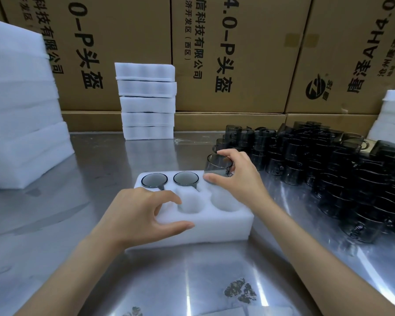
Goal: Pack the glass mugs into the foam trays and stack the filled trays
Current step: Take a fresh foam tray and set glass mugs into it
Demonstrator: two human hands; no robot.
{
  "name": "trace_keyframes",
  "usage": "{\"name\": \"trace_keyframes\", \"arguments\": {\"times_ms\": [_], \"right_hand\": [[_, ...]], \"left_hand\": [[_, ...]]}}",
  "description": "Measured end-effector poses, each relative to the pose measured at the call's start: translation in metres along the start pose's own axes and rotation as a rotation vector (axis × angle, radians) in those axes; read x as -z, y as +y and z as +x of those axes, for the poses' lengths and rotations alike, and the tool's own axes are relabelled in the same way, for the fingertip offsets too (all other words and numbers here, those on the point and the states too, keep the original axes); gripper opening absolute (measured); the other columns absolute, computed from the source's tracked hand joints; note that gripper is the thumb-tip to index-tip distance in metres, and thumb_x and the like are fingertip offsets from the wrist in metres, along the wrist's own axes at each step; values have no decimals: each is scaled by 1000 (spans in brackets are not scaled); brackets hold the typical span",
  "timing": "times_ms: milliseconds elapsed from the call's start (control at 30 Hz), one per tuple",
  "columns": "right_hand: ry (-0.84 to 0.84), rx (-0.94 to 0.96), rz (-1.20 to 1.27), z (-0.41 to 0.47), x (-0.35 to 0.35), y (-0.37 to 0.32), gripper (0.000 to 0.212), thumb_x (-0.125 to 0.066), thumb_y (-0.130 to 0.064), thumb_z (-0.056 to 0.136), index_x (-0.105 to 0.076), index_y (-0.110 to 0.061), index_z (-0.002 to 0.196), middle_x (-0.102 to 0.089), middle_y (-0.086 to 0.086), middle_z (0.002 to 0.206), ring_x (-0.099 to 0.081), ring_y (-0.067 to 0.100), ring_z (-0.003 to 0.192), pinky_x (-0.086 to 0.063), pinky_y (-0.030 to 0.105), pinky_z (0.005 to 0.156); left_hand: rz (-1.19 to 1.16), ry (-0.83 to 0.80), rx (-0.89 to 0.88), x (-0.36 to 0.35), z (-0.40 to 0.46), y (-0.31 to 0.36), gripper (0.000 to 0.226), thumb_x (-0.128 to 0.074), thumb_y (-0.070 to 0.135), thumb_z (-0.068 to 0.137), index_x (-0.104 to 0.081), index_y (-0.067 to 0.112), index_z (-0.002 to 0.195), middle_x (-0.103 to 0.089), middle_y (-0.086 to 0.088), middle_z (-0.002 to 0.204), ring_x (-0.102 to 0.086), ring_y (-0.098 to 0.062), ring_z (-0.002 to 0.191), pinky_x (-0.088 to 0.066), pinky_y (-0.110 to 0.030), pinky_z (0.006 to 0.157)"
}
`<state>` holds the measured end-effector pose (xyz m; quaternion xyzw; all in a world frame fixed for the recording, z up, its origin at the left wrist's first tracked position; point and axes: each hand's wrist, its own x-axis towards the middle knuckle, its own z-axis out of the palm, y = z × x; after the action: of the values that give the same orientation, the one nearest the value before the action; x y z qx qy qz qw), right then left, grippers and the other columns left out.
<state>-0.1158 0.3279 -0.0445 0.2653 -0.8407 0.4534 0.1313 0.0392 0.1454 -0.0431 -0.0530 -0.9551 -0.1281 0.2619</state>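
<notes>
I hold right hand (235,176) pinching mug (217,166) over foam tray (214,226) far-right pocket | left hand (144,215) relaxed, steadying tray | risk: tilted mug catches pocket rim, slips

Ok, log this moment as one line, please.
right hand: lowering glass mug to back-right pocket | left hand: steadies foam tray | seated mugs: two

Two bare forearms, no sleeves, left hand (144,215), right hand (237,176), ringless fingers
</notes>
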Motion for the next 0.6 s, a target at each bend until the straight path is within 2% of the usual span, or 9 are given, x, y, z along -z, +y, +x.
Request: {"name": "trace_keyframes", "arguments": {"times_ms": [167, 333, 433, 533, 600], "right_hand": [[-43, -11, -130, 0, -1, -2, 61, -75, -53, 70, -48, -36, 121, -45, -11, 109, -48, 7, 91, -38, 25, 73], [-87, 4, -126, 0, -1, 0, 65, -71, -60, 70, -47, -37, 127, -44, -11, 113, -47, 6, 97, -40, 27, 79], [-97, -17, -50, -1, 4, -2, 63, -53, -67, 79, -46, -35, 133, -46, -13, 121, -48, 6, 109, -41, 29, 88], [48, -7, 174, -3, 16, -5, 46, -36, -53, 94, -53, -31, 131, -54, -16, 130, -46, 0, 121, -35, 25, 100], [76, 22, 232, -5, 27, -4, 50, -27, -45, 93, -53, -30, 133, -52, -21, 132, -42, -4, 125, -31, 22, 104]], "left_hand": [[4, 0, -4, -1, 1, -1, 51, -50, 79, 59, -69, 39, 85, -28, 13, 41, -43, 6, 51, -23, -13, 46], [41, 13, -19, 3, 1, 0, 51, -44, 77, 66, -69, 38, 88, -35, 12, 42, -42, 3, 45, -25, -15, 45], [26, 90, 15, 7, 5, 1, 46, -36, 70, 75, -68, 37, 87, -48, 11, 44, -46, 2, 47, -29, -16, 46], [12, 186, 53, 9, 14, 7, 40, -32, 62, 81, -65, 39, 79, -50, 14, 48, -50, 5, 54, -26, -16, 48], [-3, 194, 28, 7, 22, 11, 41, -30, 62, 82, -65, 42, 86, -57, 22, 61, -52, 4, 63, -34, -19, 54]]}}
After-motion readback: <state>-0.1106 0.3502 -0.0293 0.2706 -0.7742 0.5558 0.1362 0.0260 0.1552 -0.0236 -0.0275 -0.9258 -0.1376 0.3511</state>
